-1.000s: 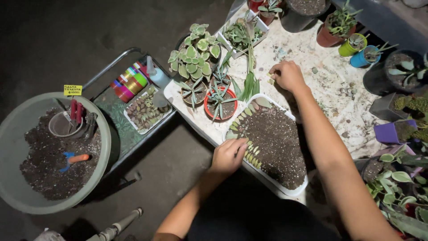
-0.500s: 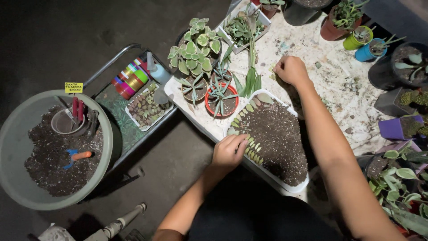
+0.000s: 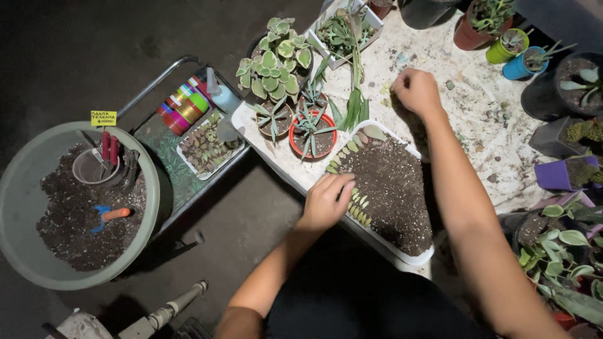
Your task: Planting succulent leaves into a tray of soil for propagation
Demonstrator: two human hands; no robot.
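Left hand point(image 3: 326, 202), fingers together, presses the long white tray point(image 3: 411, 256), running diagonally; right hand point(image 3: 416, 91) seemingly fisted.

Soil tray point(image 3: 411, 256) on table point(image 3: 477, 119) – basin point(image 3: 19, 188) far left.
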